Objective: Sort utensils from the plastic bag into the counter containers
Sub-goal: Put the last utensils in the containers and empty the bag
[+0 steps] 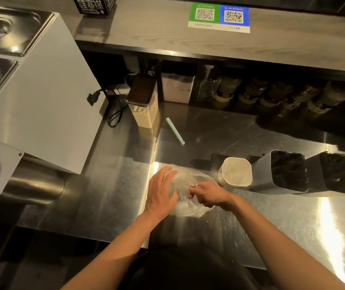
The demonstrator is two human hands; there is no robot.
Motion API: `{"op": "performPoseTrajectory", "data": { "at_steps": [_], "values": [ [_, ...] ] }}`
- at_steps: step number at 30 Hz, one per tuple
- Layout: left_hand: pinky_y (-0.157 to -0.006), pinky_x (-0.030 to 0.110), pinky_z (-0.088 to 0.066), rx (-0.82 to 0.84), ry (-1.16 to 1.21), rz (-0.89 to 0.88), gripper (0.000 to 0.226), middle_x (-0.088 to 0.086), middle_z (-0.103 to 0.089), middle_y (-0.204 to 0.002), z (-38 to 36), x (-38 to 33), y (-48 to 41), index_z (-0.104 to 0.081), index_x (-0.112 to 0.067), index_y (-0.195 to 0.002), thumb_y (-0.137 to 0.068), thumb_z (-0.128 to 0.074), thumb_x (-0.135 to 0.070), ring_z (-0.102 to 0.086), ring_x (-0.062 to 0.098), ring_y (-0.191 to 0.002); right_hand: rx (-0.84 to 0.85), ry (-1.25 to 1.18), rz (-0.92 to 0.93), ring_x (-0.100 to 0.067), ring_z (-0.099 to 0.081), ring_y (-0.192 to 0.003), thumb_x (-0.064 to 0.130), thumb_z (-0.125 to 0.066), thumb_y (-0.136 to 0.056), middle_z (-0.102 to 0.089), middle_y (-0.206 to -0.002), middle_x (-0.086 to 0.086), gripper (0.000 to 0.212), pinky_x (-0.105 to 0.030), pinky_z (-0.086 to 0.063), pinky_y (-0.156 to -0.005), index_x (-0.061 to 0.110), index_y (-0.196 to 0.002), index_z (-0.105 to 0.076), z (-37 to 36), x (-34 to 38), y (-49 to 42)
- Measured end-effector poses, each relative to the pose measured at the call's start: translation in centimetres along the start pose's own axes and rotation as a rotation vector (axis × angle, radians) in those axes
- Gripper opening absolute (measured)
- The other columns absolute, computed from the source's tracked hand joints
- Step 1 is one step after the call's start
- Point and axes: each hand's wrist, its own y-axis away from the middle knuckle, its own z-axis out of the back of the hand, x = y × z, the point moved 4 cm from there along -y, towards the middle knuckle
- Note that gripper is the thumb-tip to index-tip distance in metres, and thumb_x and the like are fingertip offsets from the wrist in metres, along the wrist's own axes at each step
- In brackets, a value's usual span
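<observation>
The left hand (161, 195) lies flat on the clear plastic bag (185, 180), fingers straight and spread. The right hand (207, 194), fingers curled, pinches the bag's crumpled plastic (its contents are too blurred to name). The bag sits on the steel table (251, 227), just left of a white container (237, 172). Beyond that stand a grey container (261, 176) and a second grey container (313, 174), both holding dark utensils (288, 170).

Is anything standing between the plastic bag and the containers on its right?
Nothing visible before the white container, close beside the plastic bag. That container itself sits between the bag and the two grey containers.
</observation>
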Motion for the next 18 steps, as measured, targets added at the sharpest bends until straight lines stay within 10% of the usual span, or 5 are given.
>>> {"op": "performPoseTrajectory", "data": {
  "at_steps": [10, 18],
  "values": [
    [-0.085, 0.030, -0.053, 0.179, 0.982, 0.458, 0.027, 0.001, -0.065, -0.081, 0.5, -6.3, -1.5, -0.073, -0.017, -0.093, -0.103, -0.053, -0.033, -0.062, 0.012, -0.083, 0.199, -0.556, 0.171, -0.010, -0.030, -0.051, 0.036, -0.044, -0.105, -0.034, -0.062, -0.002, 0.032, -0.019, -0.028, -0.048, 0.009, -0.099, -0.058, 0.6, 2.4, 3.4],
    [-0.093, 0.034, -0.053, 0.218, 1.107, 0.559, 0.026, 0.010, -0.065, -0.079, 0.5, -8.6, -1.5, -0.076, -0.011, -0.099, -0.097, -0.062, -0.033, -0.061, 0.016, -0.081, 0.188, -0.509, 0.196, -0.010, -0.035, -0.053, 0.043, -0.044, -0.104, -0.041, -0.063, 0.000, 0.043, -0.021, -0.031, -0.052, 0.004, -0.106, -0.062, 1.8, 1.8, 5.0]
  ]
}}
